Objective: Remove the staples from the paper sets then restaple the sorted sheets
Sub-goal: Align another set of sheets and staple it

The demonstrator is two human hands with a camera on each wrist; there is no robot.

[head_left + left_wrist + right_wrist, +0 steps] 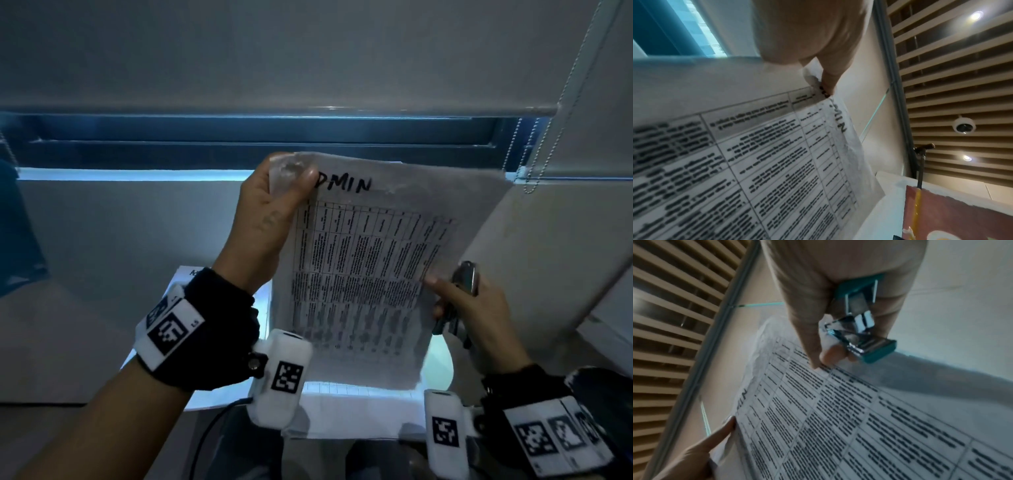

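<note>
A set of printed table sheets with "ADMIN" handwritten on top is held up in the air. My left hand pinches its crumpled top left corner between thumb and fingers; the left wrist view shows the thumb on that corner of the sheets. My right hand grips a small teal and chrome stapler and touches the set's right edge with its thumb. In the right wrist view the stapler sits in the curled fingers, just above the sheets.
More sheets lie on the desk under the raised set, and another sheet lies at the left. A lowered window blind with a bead chain is ahead. A white wall panel stands close on the right.
</note>
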